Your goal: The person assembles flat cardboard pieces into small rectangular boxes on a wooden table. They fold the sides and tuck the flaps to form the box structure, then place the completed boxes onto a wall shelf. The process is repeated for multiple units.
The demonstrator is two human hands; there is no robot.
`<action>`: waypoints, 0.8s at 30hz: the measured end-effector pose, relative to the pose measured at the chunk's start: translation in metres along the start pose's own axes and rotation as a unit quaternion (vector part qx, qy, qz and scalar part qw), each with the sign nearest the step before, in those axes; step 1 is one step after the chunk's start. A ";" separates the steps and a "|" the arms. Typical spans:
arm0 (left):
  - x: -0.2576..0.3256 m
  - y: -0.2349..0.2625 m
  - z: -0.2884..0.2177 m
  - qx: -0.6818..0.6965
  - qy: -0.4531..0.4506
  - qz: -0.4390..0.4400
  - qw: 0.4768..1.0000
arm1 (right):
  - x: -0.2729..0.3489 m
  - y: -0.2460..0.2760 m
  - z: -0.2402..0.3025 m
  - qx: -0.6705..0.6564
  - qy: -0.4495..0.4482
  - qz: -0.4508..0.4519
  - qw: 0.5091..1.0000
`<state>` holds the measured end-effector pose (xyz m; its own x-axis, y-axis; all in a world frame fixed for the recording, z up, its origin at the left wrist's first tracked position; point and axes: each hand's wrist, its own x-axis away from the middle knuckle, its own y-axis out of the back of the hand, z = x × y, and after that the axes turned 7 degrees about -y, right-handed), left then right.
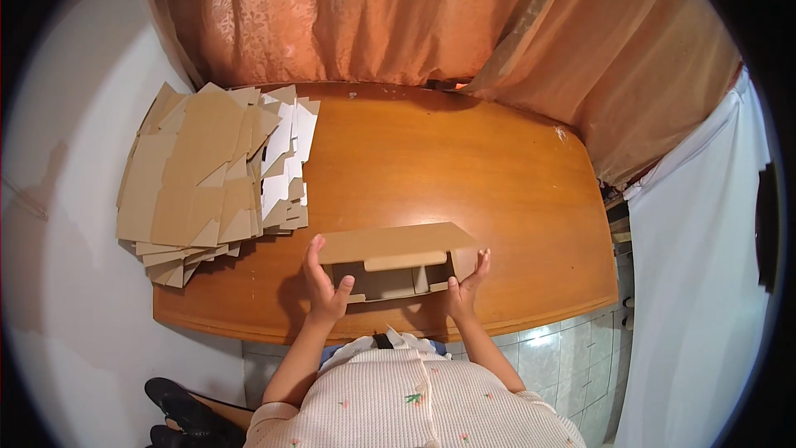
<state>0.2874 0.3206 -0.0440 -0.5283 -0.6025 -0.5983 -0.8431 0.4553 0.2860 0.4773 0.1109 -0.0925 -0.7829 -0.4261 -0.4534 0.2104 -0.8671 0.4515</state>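
A brown cardboard box (390, 245) is held between my two hands over the near edge of the wooden table. Its lid flap slants up and away, and an opening on the side toward me shows a bare inside with a folded piece of card (420, 279). My left hand (326, 286) grips the box's left end, thumb at the front edge and fingers up along the side. At the right end, my right hand (466, 289) presses with its thumb in front and its fingers behind, partly hidden by the box.
A tall, uneven pile of flat cardboard blanks (199, 174), some with white faces, covers the table's left side. The brown wooden table (448, 166) reaches back to orange curtains (356, 17). A white cloth (696, 257) hangs at right; black shoes (186, 411) lie at lower left.
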 end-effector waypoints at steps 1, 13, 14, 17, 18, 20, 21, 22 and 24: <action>0.007 0.000 0.005 -0.016 -0.009 0.010 1.000 | -0.003 0.001 0.002 -0.006 0.008 -0.001 1.000; 0.037 -0.017 0.040 -0.036 -0.096 -0.008 0.995 | -0.001 -0.007 0.014 -0.161 -0.119 0.111 0.973; 0.038 -0.018 0.041 -0.038 -0.104 -0.014 0.994 | 0.000 -0.007 0.014 -0.151 -0.123 0.107 0.975; 0.042 -0.021 0.046 -0.035 -0.116 -0.025 0.992 | 0.003 -0.010 0.008 -0.122 -0.115 0.101 0.981; 0.043 -0.022 0.047 -0.033 -0.118 -0.027 0.992 | 0.005 -0.010 0.006 -0.126 -0.108 0.100 0.981; 0.044 -0.023 0.049 -0.032 -0.119 -0.028 0.992 | 0.007 -0.009 0.001 -0.133 -0.094 0.098 0.982; 0.044 -0.023 0.049 -0.031 -0.120 -0.029 0.992 | 0.008 -0.010 0.000 -0.130 -0.101 0.097 0.982; 0.045 -0.024 0.050 -0.029 -0.119 -0.027 0.992 | 0.009 -0.011 -0.001 -0.126 -0.107 0.095 0.982; 0.046 -0.023 0.050 -0.025 -0.116 -0.025 0.993 | 0.011 -0.012 -0.001 -0.126 -0.127 0.097 0.979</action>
<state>0.2873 0.3155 -0.1153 -0.4542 -0.4537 -0.7667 -0.8743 0.3924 0.2857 0.4664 0.1163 -0.1038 -0.8273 -0.5393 -0.1574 0.4828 -0.8258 0.2915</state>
